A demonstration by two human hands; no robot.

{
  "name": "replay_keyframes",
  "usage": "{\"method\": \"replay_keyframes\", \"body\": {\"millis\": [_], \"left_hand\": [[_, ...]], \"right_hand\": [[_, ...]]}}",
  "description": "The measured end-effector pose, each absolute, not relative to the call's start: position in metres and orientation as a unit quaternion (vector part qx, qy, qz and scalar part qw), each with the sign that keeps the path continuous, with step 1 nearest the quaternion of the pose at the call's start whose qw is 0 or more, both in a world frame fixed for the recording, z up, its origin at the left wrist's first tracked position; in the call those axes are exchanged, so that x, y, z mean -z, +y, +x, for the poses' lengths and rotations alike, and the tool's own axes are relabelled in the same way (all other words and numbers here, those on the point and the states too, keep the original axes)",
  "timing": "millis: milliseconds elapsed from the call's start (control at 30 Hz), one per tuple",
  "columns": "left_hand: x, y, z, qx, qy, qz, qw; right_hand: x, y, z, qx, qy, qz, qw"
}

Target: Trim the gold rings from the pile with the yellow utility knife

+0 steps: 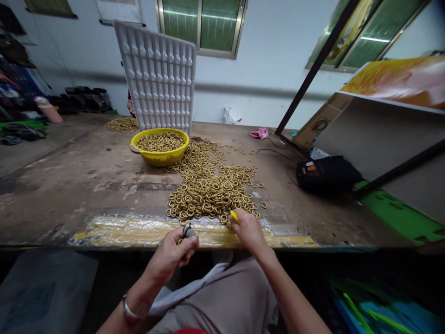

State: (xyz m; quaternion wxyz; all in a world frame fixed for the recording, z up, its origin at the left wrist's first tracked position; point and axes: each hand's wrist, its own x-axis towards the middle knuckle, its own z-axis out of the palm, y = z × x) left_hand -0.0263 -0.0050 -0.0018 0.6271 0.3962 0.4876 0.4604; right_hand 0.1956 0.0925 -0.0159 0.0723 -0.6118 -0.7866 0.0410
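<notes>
My left hand (172,253) is closed at the table's front edge, thumb against fingers, with a brass-coloured ring (180,240) partly showing between them. A grey wrap with a dark band (188,231) covers a fingertip of that hand. My right hand (248,230) grips a small tool with a yellow handle (234,215) and a dark tip; its exact kind is hidden by the fingers. That tip reaches the near side of a spread heap of brass-coloured rings (212,192). Behind the heap stands a yellow basin (163,159) filled with similar rings.
Clear tape over yellow strips (132,232) lines the table edge. A ribbed, light-grey panel (160,79) stands upright behind the basin, partly hiding a person (131,105) near another ring pile (122,124). To the right are a black bag (327,174), a pink cloth (259,133) and a dark metal frame (313,69).
</notes>
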Motion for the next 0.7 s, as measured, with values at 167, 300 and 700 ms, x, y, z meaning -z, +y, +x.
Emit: {"method": "replay_keyframes", "body": {"millis": [167,300,700], "left_hand": [[0.021,0.006,-0.019,-0.503,0.472,0.319,0.650],[0.022,0.007,-0.017,-0.530,0.451,0.294,0.655],[0.034,0.015,-0.021,-0.510,0.318,0.173,0.780]], "right_hand": [[0.029,0.082,0.177,-0.028,-0.809,-0.585,0.045],[0.037,0.084,0.167,0.011,-0.821,-0.570,0.025],[0.002,0.068,0.154,-0.574,-0.598,-0.441,0.343]]}}
